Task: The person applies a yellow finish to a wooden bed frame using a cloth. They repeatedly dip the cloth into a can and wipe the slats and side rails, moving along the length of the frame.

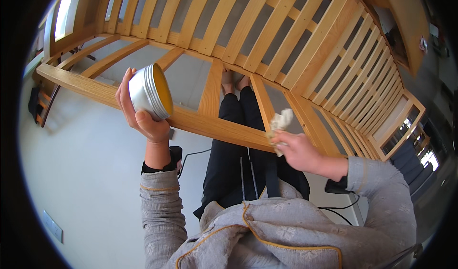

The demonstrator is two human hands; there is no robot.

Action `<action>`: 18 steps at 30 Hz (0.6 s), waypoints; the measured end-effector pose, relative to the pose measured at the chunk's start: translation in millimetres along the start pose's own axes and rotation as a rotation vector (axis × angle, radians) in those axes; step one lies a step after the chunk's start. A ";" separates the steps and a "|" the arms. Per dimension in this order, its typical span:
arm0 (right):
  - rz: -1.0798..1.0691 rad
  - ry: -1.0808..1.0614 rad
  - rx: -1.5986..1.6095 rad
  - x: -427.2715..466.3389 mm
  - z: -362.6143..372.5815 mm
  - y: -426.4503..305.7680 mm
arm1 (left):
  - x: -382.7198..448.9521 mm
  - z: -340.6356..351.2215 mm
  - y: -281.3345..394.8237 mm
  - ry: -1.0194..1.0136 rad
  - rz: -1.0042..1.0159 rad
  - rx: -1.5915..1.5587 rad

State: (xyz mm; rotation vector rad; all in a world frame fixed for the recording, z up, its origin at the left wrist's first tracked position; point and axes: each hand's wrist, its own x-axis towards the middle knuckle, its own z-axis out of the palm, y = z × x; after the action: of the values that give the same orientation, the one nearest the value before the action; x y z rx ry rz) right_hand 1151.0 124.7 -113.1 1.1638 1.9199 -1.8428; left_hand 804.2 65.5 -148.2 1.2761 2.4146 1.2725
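In my left hand (145, 117) is a round metal tin (145, 90), its lid off and tilted so that a yellow, wax-like filling (163, 89) shows at its mouth. My right hand (298, 149) grips a crumpled, off-white cloth (281, 120) between thumb and fingers. The cloth is at the wooden top rail (229, 131) of a slatted bed frame side; whether it touches the wood I cannot tell. The tin is held above the same rail, further left. Below the rail, flat upright slats (210, 90) run down to the frame's long lower beam.
Broad wooden bed slats (247, 25) stretch across beyond the rail, with gaps between them. A slatted wooden panel (354, 65) continues to the right. Black cables (338, 208) hang near my right side. A wall socket plate (52, 226) is at lower left, and a dark wooden chair (44, 104) at far left.
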 end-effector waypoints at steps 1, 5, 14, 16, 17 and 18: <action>-0.074 0.041 -0.008 7.0 8.5 -8.4 | 2.3 2.7 -0.2 0.025 0.012 -0.016; 0.199 -0.099 0.135 28.1 3.7 -31.7 | 2.4 1.5 0.7 -0.005 0.008 -0.008; 0.008 0.192 -0.266 -84.5 -19.9 56.9 | 3.5 -5.3 3.7 -0.043 0.024 -0.015; 0.101 0.149 -0.317 -102.5 -33.2 96.7 | 5.2 -2.9 3.4 -0.057 0.039 -0.025; 0.144 0.126 -0.343 -103.6 -38.4 111.3 | 6.8 -2.0 3.3 -0.063 0.043 -0.042; 0.140 0.128 -0.328 -100.7 -38.3 121.0 | 7.0 -2.2 3.0 -0.069 0.047 -0.051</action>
State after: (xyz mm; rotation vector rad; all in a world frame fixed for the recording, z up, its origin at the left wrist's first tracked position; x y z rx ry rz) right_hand 1311.4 109.1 -128.9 1.2900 2.0516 -1.3495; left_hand 800.6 70.2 -142.9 1.3469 2.3036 1.2717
